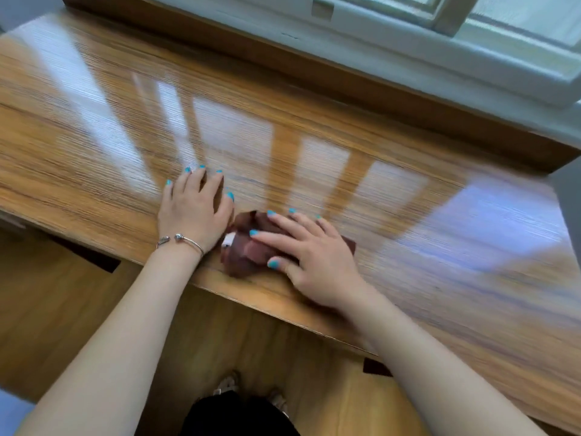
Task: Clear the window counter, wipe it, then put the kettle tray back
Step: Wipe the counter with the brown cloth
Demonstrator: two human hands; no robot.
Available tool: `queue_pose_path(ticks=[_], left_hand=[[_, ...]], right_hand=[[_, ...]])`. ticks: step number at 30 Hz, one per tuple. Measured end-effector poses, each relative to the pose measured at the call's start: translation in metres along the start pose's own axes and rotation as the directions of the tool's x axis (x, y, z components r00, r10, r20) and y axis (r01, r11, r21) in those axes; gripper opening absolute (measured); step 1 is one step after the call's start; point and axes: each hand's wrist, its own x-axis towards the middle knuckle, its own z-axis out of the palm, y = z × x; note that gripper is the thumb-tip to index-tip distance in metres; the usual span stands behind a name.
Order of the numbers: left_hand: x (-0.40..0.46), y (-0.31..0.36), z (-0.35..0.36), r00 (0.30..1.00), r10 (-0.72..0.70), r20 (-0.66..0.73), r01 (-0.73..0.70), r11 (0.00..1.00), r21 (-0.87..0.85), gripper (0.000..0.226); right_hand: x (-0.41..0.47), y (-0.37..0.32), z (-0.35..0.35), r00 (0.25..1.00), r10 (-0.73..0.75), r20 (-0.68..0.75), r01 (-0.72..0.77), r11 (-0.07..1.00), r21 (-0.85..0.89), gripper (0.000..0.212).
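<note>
Wiping stage in hand, by my judgement. The right hand [317,259] lies flat on a bunched brown cloth [248,250] near the front edge of the wooden worktop [314,127], fingers [283,220] extended and spread, pressing rather than clutching, which suits pushing the cloth across the surface. The left hand [196,209] rests palm-down just beside the cloth, fingers straight and holding nothing, apparently as a brace. The visible worktop carries only the cloth and hands. The kettle tray is not in view; its return appears outstanding.
</note>
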Motion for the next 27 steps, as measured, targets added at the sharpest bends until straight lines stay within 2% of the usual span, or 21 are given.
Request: queue_pose_path(ticks=[2, 5, 7, 10, 12, 16, 18, 20, 22, 24, 27], left_hand=[[-0.011, 0.003, -0.006, 0.999, 0.048, 0.024, -0.047, 0.998, -0.03, 0.049], [-0.04, 0.006, -0.005, 0.988, 0.152, 0.005, -0.152, 0.988, -0.026, 0.057], [-0.049, 0.004, 0.0, 0.985, 0.159, -0.065, -0.163, 0.985, -0.055, 0.055], [-0.048, 0.003, 0.001, 0.99, 0.109, -0.089, -0.119, 0.986, -0.113, 0.049], [-0.047, 0.003, 0.001, 0.988, 0.124, -0.092, -0.134, 0.985, -0.107, 0.046], [-0.047, 0.004, 0.002, 0.981, 0.14, -0.134, -0.155, 0.982, -0.108, 0.038], [-0.047, 0.006, 0.002, 0.981, 0.14, -0.133, -0.154, 0.982, -0.105, 0.035], [-0.05, 0.006, 0.002, 0.982, 0.14, -0.127, -0.154, 0.982, -0.106, 0.034], [-0.051, 0.007, 0.001, 0.981, 0.143, -0.129, -0.158, 0.981, -0.116, 0.035], [-0.05, 0.006, -0.001, 0.983, 0.135, -0.127, -0.151, 0.981, -0.122, 0.037], [-0.048, 0.008, -0.004, 0.986, 0.116, -0.12, -0.129, 0.986, -0.102, 0.043]], right_hand=[[0.037, 0.045, -0.014, 0.978, 0.193, -0.084, -0.197, 0.98, -0.041, 0.042], [0.084, 0.098, -0.031, 0.841, 0.52, -0.149, -0.522, 0.853, 0.029, 0.042], [0.096, 0.103, -0.029, 0.791, 0.595, -0.141, -0.594, 0.803, 0.056, 0.042], [0.076, 0.074, -0.016, 0.772, 0.608, -0.184, -0.612, 0.79, 0.044, 0.042], [0.044, 0.044, -0.006, 0.803, 0.568, -0.183, -0.574, 0.818, 0.019, 0.042], [-0.034, -0.025, 0.013, 0.941, 0.311, -0.136, -0.321, 0.945, -0.058, 0.047], [-0.057, -0.03, 0.016, 0.977, 0.199, -0.077, -0.203, 0.978, -0.052, 0.048], [-0.056, -0.014, 0.01, 0.988, 0.151, -0.03, -0.152, 0.988, -0.034, 0.048], [-0.034, 0.017, 0.0, 0.982, 0.183, -0.043, -0.184, 0.983, -0.013, 0.047], [0.003, 0.057, -0.01, 0.954, 0.283, -0.102, -0.286, 0.958, -0.006, 0.044], [0.059, 0.096, -0.024, 0.845, 0.507, -0.169, -0.509, 0.86, 0.035, 0.041]])
